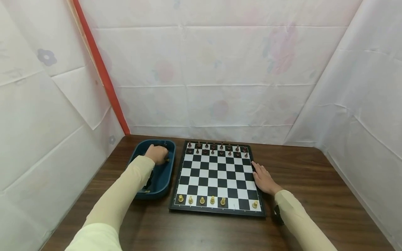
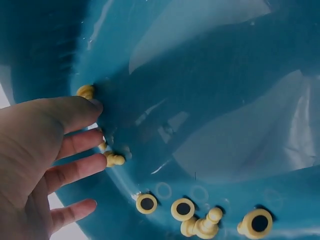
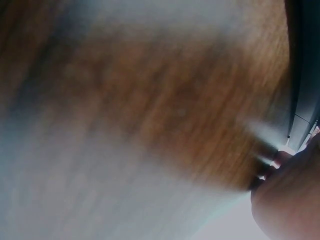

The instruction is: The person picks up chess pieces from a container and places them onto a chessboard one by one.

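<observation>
My left hand reaches down into a blue plastic tub left of the chessboard. In the left wrist view, its fingers are loosely extended beside the tub's wall. One yellow chess piece shows just past the thumb, and another yellow piece lies by the fingertips. Several more, such as a yellow piece, lie along the tub's edge. My right hand rests at the right edge of the chessboard, fingers straight. Yellow pieces stand along the board's near row, with a gap before the rightmost.
Dark red pieces fill two rows at the board's far side. Board and tub sit on a brown wooden table. White patterned sheets hang behind and at both sides, with a red strip at the back left.
</observation>
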The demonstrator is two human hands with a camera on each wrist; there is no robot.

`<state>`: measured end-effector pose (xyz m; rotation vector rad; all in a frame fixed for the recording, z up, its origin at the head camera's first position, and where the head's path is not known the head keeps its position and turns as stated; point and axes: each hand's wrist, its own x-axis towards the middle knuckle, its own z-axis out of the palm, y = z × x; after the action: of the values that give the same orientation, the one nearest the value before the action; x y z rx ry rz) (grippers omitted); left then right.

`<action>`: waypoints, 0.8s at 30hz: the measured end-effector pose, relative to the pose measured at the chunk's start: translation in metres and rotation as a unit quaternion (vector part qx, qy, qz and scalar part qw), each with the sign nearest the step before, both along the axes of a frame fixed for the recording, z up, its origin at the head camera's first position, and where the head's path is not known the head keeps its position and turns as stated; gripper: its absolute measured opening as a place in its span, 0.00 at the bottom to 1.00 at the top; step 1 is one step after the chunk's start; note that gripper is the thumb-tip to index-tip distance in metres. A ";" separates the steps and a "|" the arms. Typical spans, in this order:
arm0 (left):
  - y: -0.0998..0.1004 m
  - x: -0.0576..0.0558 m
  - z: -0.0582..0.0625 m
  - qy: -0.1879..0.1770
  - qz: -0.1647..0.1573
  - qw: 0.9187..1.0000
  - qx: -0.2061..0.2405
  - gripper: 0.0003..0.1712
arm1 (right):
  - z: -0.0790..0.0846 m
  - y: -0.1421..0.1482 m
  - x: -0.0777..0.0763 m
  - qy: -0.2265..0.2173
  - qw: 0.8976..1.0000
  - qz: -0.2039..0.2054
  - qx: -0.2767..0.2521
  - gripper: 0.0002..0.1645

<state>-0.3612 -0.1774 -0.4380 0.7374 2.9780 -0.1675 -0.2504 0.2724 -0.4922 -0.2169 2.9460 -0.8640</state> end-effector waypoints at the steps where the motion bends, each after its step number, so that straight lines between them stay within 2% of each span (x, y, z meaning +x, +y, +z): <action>1: -0.001 0.000 0.001 0.002 0.000 1.000 0.004 0.16 | 0.000 0.000 0.000 0.000 1.000 -0.001 0.000 0.31; 5: -0.006 0.001 0.006 0.010 -0.004 1.000 0.012 0.11 | 0.000 0.000 0.000 0.003 1.000 0.003 0.000 0.31; 10: -0.009 0.011 0.020 0.028 -0.022 0.999 0.003 0.05 | 0.001 -0.001 0.001 0.003 1.000 0.004 -0.003 0.31; 17: -0.009 0.022 0.036 0.075 -0.070 0.995 0.011 0.10 | 0.000 0.000 0.000 -0.006 1.000 -0.001 0.000 0.32; 24: 0.000 0.045 0.058 0.086 -0.103 0.991 0.018 0.12 | 0.001 0.000 0.000 -0.005 1.000 0.003 0.000 0.31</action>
<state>-0.3165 -0.1770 -0.3795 1.0877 3.0667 -0.1978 -0.2502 0.2729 -0.4914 -0.2201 2.9350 -0.8604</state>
